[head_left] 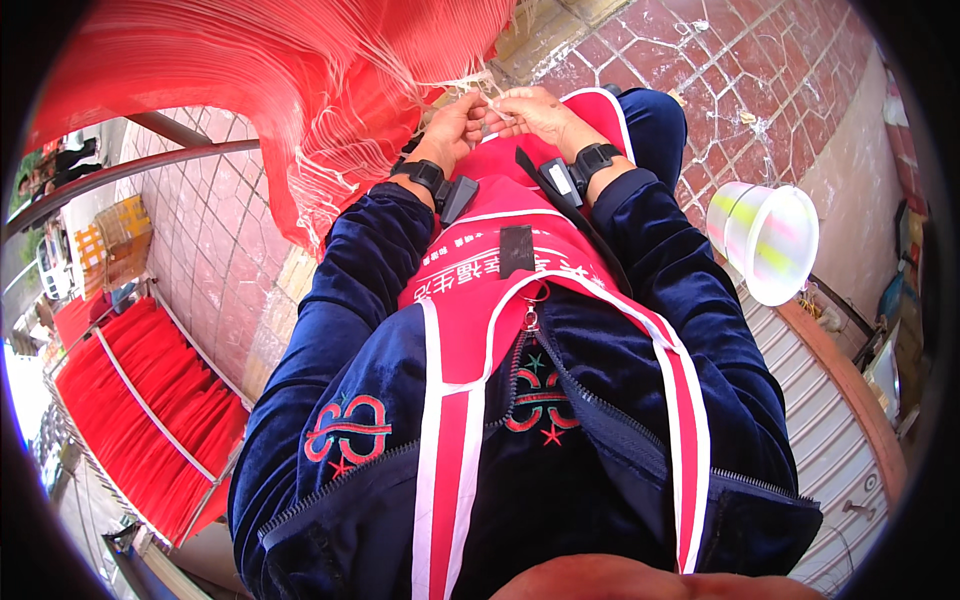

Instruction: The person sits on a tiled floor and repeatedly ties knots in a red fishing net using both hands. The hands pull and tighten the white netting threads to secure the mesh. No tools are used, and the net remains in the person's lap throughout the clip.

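Note:
My left hand point(456, 127) and my right hand point(541, 114) meet above my lap, fingers bent and pinched close together. White threads point(477, 79) from the fringed edge of a large red cloth point(300, 75) run down to my fingertips. Both hands appear to grip these thin threads, though the exact hold is too small to make out. The cloth hangs at the far left, with many pale strands along its edge. A red apron point(500, 240) with white trim covers my front, over dark blue velvet sleeves. Each wrist wears a black strap device.
A metal bar point(150, 175) passes beneath the cloth at the left. Farther left stand a cardboard box point(125, 230) and a rack of folded red cloth point(150, 410). To the right is a translucent plastic cup point(780, 240), near a roller shutter point(820, 420). Reddish tiles point(725, 70) pave the ground.

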Demonstrator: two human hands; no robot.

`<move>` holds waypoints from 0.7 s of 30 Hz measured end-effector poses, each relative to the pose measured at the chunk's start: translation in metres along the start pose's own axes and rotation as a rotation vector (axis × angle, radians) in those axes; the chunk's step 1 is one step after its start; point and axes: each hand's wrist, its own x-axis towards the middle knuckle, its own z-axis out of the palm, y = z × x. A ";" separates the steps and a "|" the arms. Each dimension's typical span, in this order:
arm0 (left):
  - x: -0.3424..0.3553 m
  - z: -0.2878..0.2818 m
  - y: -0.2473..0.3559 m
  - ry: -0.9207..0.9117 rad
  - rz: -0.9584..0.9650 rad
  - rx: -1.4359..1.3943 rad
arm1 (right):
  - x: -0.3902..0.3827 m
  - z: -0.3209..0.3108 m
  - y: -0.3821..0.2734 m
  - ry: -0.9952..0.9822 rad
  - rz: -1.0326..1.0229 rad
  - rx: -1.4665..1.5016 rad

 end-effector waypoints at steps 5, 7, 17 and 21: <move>0.004 -0.003 0.002 -0.008 0.015 0.074 | -0.001 0.001 -0.001 0.009 0.014 -0.031; 0.002 -0.003 0.002 0.005 0.032 0.059 | 0.000 0.000 -0.001 0.025 0.010 -0.037; -0.018 -0.001 0.010 0.017 0.081 0.136 | 0.019 0.003 0.002 0.115 -0.024 -0.078; -0.022 -0.003 0.010 0.041 0.113 0.170 | 0.020 0.007 0.001 0.066 -0.018 -0.086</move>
